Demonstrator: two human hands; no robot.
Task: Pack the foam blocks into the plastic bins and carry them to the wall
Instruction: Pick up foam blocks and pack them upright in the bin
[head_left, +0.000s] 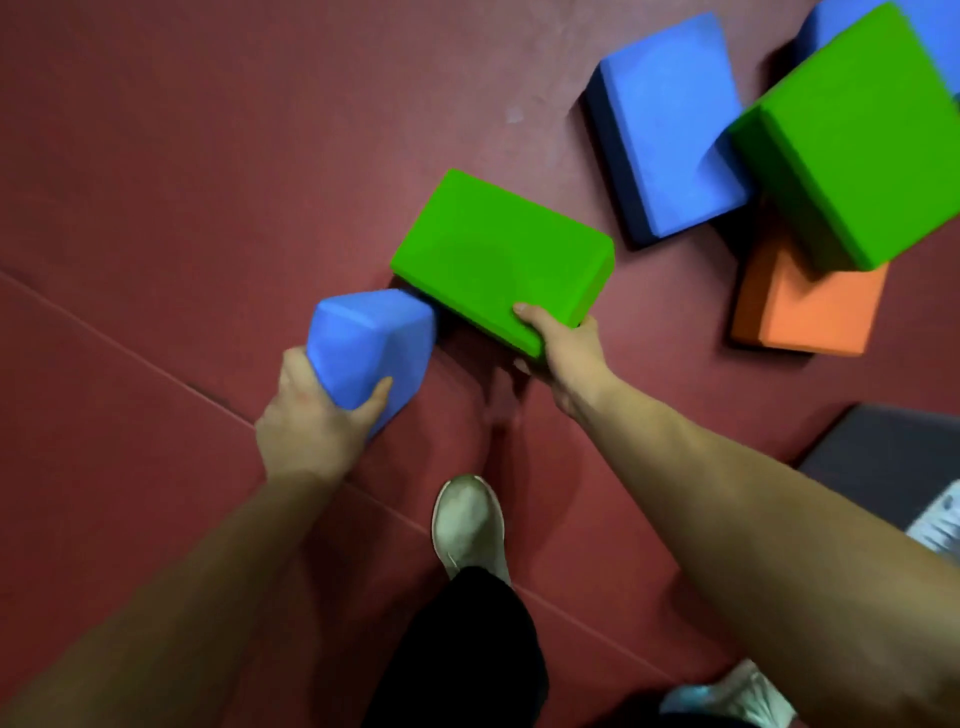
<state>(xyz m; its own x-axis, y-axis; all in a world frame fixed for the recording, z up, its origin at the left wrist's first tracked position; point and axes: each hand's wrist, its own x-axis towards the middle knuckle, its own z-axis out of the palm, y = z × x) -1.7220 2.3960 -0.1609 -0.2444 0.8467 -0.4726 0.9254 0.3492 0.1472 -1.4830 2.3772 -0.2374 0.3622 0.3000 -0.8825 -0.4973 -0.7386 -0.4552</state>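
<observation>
Foam like this looks light, firm yet squeezable, so one-handed grips should do: left hand wraps one end of the blue block, right hand pinches the near edge of the green block, both low over the mat.

Black trousers, loose-cut. 1 pale grey-beige shoe, rounded toe, lighter sole rim. Left forearm and right forearm bare.
</observation>
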